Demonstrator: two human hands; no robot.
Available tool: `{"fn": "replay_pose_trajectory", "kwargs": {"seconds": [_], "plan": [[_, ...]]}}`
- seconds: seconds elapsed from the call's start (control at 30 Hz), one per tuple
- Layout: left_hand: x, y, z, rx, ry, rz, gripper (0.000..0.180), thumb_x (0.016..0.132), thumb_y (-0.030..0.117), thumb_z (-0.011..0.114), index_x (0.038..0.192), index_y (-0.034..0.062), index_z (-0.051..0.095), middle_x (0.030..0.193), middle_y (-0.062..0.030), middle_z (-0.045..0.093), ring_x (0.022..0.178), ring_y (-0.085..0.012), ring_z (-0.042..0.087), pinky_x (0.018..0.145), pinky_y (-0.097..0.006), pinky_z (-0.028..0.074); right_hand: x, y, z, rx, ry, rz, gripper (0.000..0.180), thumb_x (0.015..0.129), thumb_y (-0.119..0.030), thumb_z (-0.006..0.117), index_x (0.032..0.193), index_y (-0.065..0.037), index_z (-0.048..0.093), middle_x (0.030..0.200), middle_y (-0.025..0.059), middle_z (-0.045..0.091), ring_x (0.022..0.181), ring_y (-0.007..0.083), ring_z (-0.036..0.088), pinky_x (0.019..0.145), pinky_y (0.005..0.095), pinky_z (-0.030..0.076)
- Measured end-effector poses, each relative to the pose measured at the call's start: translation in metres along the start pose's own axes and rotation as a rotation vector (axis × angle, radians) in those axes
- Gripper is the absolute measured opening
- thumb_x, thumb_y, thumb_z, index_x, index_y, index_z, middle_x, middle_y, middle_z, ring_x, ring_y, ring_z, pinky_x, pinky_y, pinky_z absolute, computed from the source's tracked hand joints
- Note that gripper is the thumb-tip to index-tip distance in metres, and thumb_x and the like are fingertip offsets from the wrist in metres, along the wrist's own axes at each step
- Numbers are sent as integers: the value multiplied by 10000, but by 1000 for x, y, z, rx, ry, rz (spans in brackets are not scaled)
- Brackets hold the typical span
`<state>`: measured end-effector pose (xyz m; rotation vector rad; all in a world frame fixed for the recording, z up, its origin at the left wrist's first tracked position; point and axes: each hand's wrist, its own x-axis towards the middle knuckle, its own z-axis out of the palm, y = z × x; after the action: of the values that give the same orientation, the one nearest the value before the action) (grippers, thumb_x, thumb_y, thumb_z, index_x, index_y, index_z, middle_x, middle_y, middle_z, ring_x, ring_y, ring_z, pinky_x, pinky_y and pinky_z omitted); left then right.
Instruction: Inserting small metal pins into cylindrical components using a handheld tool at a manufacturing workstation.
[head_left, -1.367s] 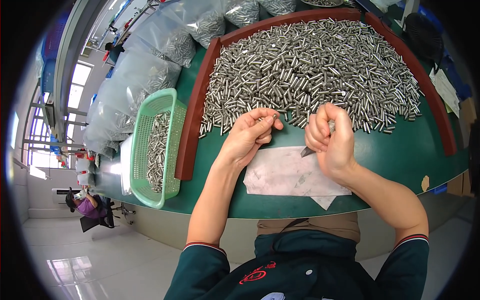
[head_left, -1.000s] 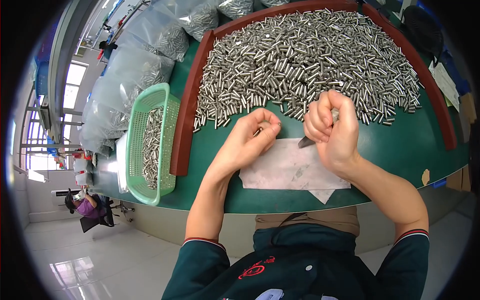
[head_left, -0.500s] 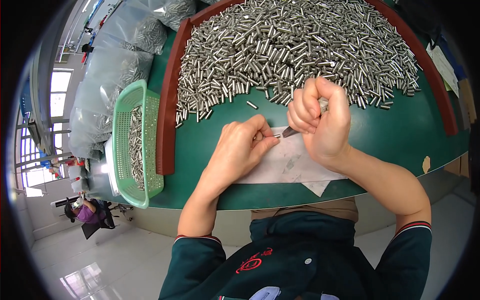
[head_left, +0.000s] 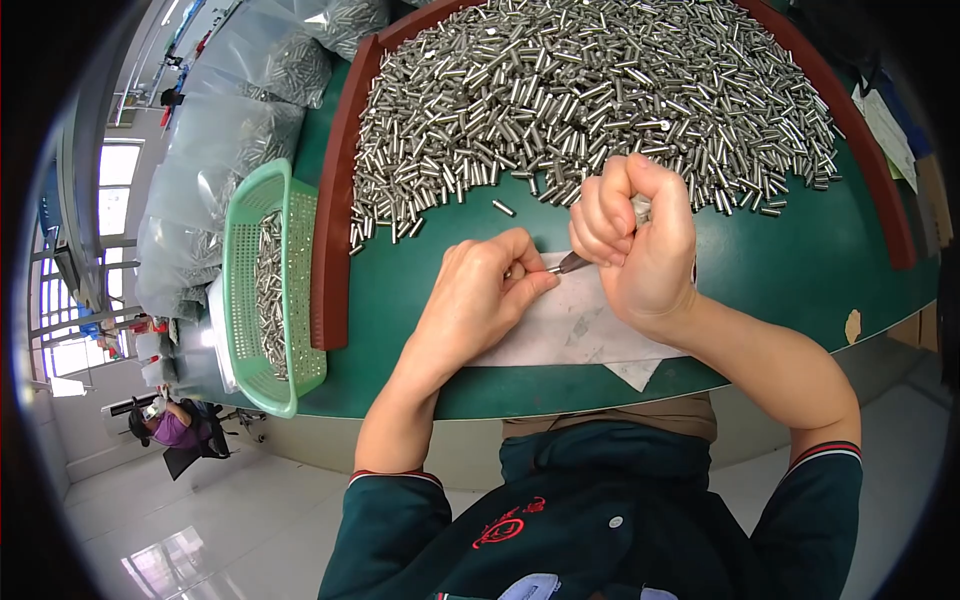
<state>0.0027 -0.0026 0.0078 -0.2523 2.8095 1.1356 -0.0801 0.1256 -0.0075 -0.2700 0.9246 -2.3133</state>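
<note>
Between the thumb and fingers of my left hand [head_left: 480, 300] a small metal pin [head_left: 553, 270] is pinched, its end sticking out to the right. My right hand [head_left: 645, 245] is a fist around the handle of a knife-like tool; the dark pointed blade [head_left: 572, 263] comes out at the little-finger side and meets the pin's end. Most of the handle is hidden in the fist. Both hands are over a stained pale cloth [head_left: 570, 325] on the green table [head_left: 400, 310]. A single loose pin [head_left: 503, 208] lies just beyond my left hand.
A large heap of metal pins [head_left: 600, 100] covers the far table, between red-brown rails [head_left: 333, 240]. Left of it stands a green basket [head_left: 290, 350] holding more pins. Clear plastic bags [head_left: 215, 130] of pins line the left. A seated person [head_left: 175, 425] is in the far left background.
My right hand has shifted slightly left, bringing the blade from just short of the pin up to its end. My left hand has stayed nearly still.
</note>
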Motion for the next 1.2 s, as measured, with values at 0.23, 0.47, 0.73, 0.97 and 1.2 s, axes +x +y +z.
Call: {"fn": "replay_pose_trajectory", "kwargs": {"seconds": [0.23, 0.47, 0.73, 0.97, 1.2], "plan": [[0, 1, 0, -1, 4, -12, 150, 686, 60, 671, 674, -18, 543, 476, -23, 423, 445, -83, 354, 419, -247, 301, 0, 3, 0, 1, -9, -13, 358, 850, -248, 282, 522, -106, 273, 442, -13, 249, 400, 84, 182, 409, 238, 187], [3, -1, 0, -52, -26, -28, 161, 679, 61, 675, 656, -19, 537, 492, -22, 448, 465, -73, 372, 428, -246, 318, -4, 8, 2, -56, -51, -75, 362, 853, -248, 285, 523, -99, 278, 450, -11, 257, 408, 80, 182, 409, 235, 190], [6, 1, -2, -49, -19, -24, 152, 659, 62, 657, 652, -22, 531, 493, -127, 486, 441, -223, 471, 456, -330, 369, -6, 12, 4, -245, -95, -192, 339, 828, -164, 314, 510, -47, 312, 492, 4, 333, 455, 80, 268, 422, 242, 232], [10, -30, -26, -1356, -190, -127, 119, 830, 131, 545, 764, 44, 499, 708, -41, 495, 495, -26, 288, 426, -156, 225, -2, 6, 2, -96, -81, -80, 352, 854, -170, 292, 515, -76, 272, 462, -15, 257, 408, 70, 221, 396, 231, 192], [17, -41, -22, -1542, -125, -178, 212, 851, 138, 510, 990, -21, 503, 769, -57, 492, 550, -46, 326, 445, -162, 288, -2, 7, 1, -78, -52, -37, 360, 853, -194, 295, 514, -73, 275, 440, -11, 260, 400, 71, 201, 390, 228, 182]]}}
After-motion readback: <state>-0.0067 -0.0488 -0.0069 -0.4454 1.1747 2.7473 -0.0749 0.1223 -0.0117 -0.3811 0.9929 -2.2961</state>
